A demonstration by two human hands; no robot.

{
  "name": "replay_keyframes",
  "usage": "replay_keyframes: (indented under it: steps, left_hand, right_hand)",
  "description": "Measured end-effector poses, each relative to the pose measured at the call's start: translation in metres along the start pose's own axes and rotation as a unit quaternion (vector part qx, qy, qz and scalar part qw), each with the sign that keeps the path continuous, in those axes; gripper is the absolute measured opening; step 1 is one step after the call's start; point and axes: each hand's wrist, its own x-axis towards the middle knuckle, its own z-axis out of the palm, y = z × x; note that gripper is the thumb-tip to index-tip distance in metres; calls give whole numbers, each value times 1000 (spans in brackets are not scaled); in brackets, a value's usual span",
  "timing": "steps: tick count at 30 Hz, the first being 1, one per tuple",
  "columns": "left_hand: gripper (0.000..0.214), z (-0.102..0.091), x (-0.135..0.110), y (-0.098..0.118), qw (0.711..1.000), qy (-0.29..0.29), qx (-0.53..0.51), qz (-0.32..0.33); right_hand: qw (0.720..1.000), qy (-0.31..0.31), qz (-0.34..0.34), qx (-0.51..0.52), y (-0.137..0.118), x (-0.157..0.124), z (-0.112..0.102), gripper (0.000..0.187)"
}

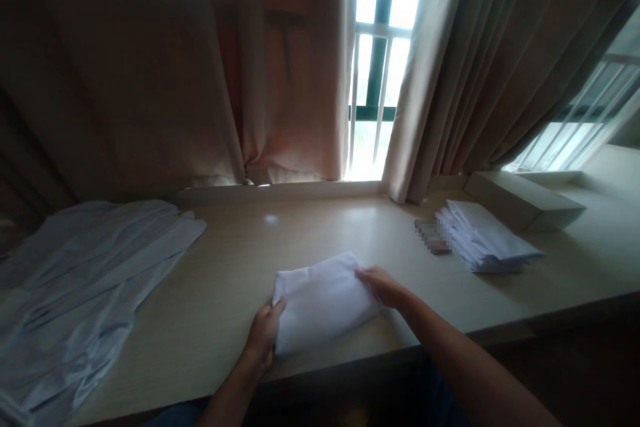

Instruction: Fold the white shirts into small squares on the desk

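Note:
A folded white cloth (pixel 320 300) lies on the pale wooden table (pixel 240 260) near its front edge. My left hand (pixel 264 332) grips the cloth's left side, thumb on top and fingers curled at its edge. My right hand (pixel 383 285) pinches the cloth's right edge, fingers closed on the fabric. Both forearms reach in from the bottom of the view.
A loose heap of white cloths (pixel 75 280) covers the table's left end. A neat stack of folded white cloths (pixel 483 237) sits at the right, with a flat box (pixel 523 199) behind it. Curtains (pixel 200 67) and a barred window (pixel 377 60) back the table.

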Motion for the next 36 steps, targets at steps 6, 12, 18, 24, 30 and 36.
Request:
replay_keyframes:
  steps: [6, 12, 18, 24, 30, 36]
  left_hand:
    - [39, -4, 11, -10, 988, 65, 126, 51]
    - [52, -2, -4, -1, 993, 23, 112, 29]
    - [36, 14, 9, 18, 971, 35, 203, 122]
    - [44, 30, 21, 33, 968, 18, 203, 149]
    - [52, 15, 13, 18, 926, 19, 358, 114]
    - [47, 10, 12, 3, 877, 77, 462, 108]
  right_hand:
    - [988, 101, -11, -120, 0, 6, 13, 35]
    - [966, 167, -35, -195, 9, 11, 14, 29]
    - [947, 231, -48, -216, 16, 11, 5, 27]
    - [946, 256, -40, -193, 14, -4, -4, 35]
    - [965, 204, -31, -159, 10, -16, -3, 36]
    - [962, 216, -11, -166, 21, -8, 4, 27]
